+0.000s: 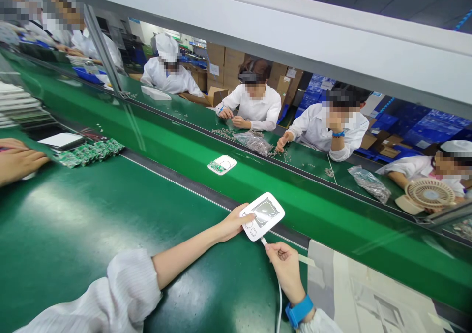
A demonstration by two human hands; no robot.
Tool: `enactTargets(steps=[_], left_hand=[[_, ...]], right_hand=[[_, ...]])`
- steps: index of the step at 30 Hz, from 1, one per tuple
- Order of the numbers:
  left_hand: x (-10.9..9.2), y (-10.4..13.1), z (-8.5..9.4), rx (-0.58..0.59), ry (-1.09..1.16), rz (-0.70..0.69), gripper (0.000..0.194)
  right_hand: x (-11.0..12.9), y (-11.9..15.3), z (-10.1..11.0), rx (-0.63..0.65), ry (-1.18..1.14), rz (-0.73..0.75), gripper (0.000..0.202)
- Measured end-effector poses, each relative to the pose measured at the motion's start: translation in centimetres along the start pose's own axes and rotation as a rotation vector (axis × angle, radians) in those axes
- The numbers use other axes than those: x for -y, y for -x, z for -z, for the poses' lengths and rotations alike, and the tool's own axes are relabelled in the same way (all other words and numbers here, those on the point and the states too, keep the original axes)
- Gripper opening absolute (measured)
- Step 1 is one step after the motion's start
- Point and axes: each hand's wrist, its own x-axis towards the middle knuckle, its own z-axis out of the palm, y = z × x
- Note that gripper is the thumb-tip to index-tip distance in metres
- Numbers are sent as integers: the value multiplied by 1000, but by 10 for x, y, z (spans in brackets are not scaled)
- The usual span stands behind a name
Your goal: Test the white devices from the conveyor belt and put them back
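Note:
My left hand (pixel 236 223) grips a white handheld device (pixel 271 220) by its lower left side, the thumb lying across its face. The device has a greyish screen (pixel 266 212) and outlined button shapes below it. My right hand (pixel 283 260) pinches the white plug of a cable (pixel 279 293) at the device's lower edge. The plug meets the edge there; how deep it sits I cannot tell. From my right hand the cable hangs down past the wrist, which wears a blue band (pixel 299 311).
On the green conveyor belt (pixel 177 143) lies a white housing with a circuit board (pixel 221 165). Circuit boards (pixel 90 152) are piled at the left, near another person's hand (pixel 22 161). A paper sheet (pixel 368 288) is taped at right. Several co-workers sit across the belt.

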Motion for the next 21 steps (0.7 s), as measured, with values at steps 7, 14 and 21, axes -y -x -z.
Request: enactTargets(steps=[7,14,21], left_hand=[[-5,2,-3,3,-17,6,49],[-3,1,0,22,-8,13,46],[-4,2,0,39,-28,-15,46]], right_hand=[[-1,0,-1,12,15,1,27],[-2,0,-1,28,27,-14,27],[-4,0,-1,-7,11,-24,27]])
